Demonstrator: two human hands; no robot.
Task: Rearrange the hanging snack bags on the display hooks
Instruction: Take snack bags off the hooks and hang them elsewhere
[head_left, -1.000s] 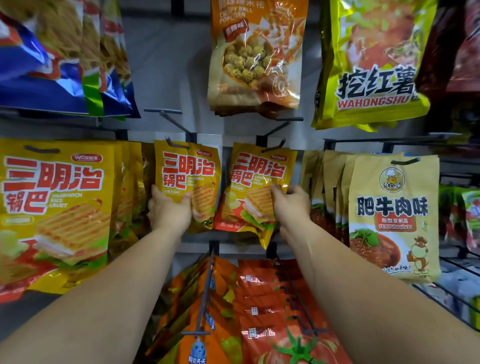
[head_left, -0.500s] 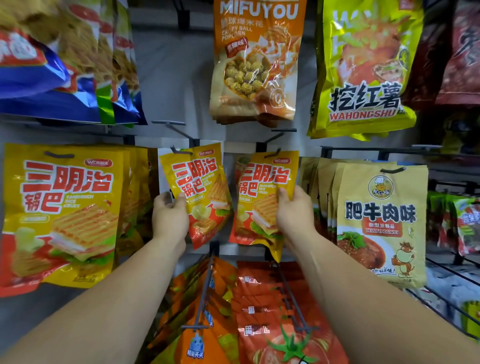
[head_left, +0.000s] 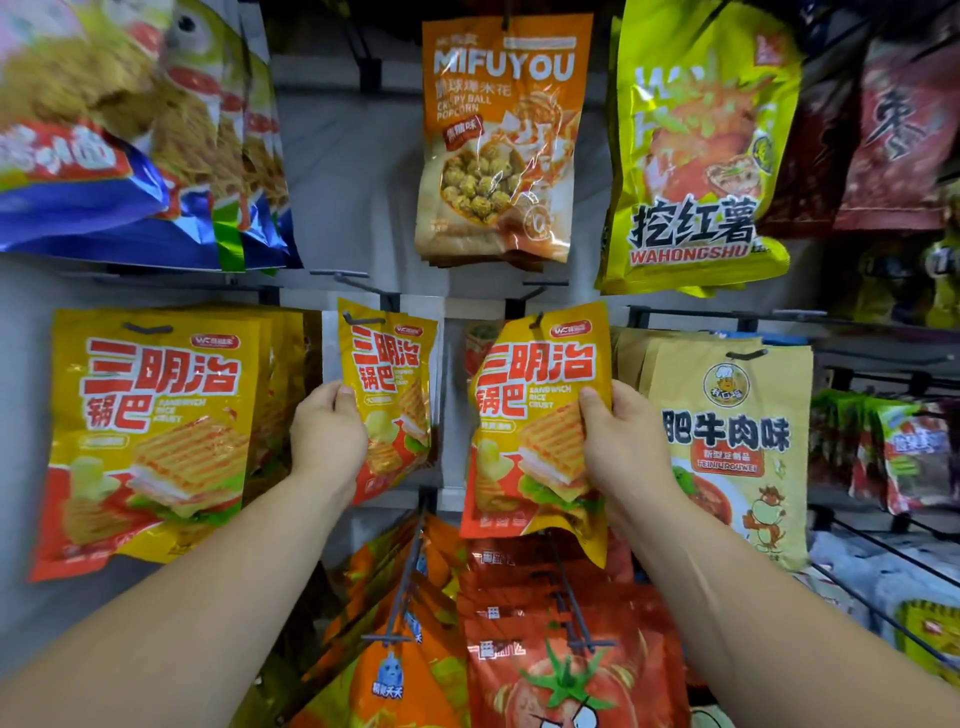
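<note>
The person has both arms stretched up to the middle row of the rack, one yellow bag in each hand. The left grip (head_left: 327, 441) pinches the left sandwich-crust bag (head_left: 387, 400) at its left edge, thumb on the printed face and the other fingers out of sight behind it. The right grip (head_left: 623, 447) holds the right sandwich-crust bag (head_left: 535, 426) by its right edge in the same way. Each bag stands with its long axis roughly upright, its top leaning slightly toward the other bag. That puts the hang slot at the top edge well above the grip, which holds about halfway down. The left hook (head_left: 358, 283) sits just above the left bag's slot, and the right hook (head_left: 540, 291) just above the right bag's. Whether either wire passes through its slot cannot be told from this angle. Judging by this, the next move turns on that short gap between slot and hook tip. Each bag would have to travel along the wire's line, which points out toward the viewer. Each hand is nearer its own hook, so no crossing seems needed. A full stack of matching bags (head_left: 150, 441) hangs to the left, and tan beef-flavour bags (head_left: 737, 452) crowd the right.
</note>
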